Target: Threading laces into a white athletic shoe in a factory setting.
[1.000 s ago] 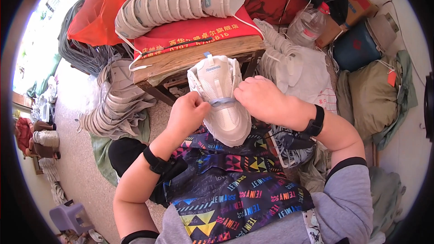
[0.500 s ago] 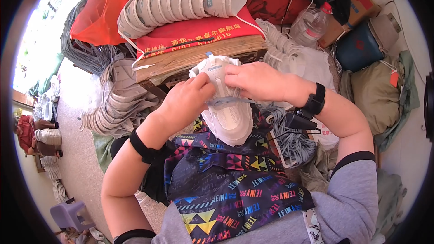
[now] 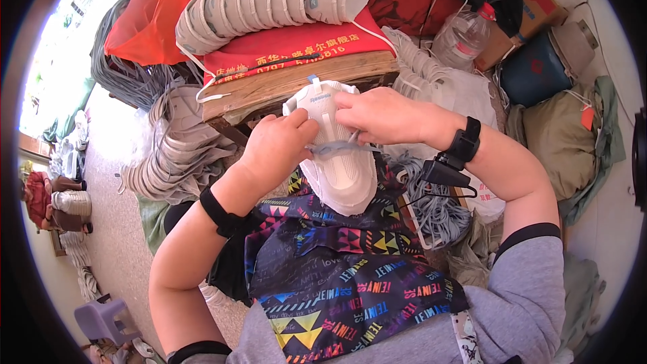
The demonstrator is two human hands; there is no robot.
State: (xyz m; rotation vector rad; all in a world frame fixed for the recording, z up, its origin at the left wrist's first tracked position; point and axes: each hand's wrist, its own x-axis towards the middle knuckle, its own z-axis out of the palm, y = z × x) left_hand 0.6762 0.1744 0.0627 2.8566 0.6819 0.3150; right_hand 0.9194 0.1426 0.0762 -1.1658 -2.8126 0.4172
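Note:
A white shoe upper [image 3: 347,185] lies in front of me, its toe toward my body and its tongue against the edge of the wooden bench. Across its throat runs a flat grey shoelace [image 3: 335,149]. My left hand [image 3: 280,140] is closed at the upper's left side, fingertips at the eyelet edge and on the lace's left part. From the right, my right hand [image 3: 385,116] pinches the lace between thumb and fingers just above the crossing strip, its knuckles over the tongue. The fingertips of both hands are partly hidden.
Nested uppers [image 3: 276,7] lie on a red cloth [image 3: 296,50] atop the wooden bench [image 3: 303,84]. More stacked uppers [image 3: 182,155] stand to the left. Grey laces [image 3: 438,219] hang at my right, below a plastic bottle [image 3: 465,37]. A patterned apron [image 3: 350,283] covers my lap.
My right hand has shifted slightly, and a grey lace loop now shows at its fingertips. The tongue has tipped a little; my left hand stays nearly in place.

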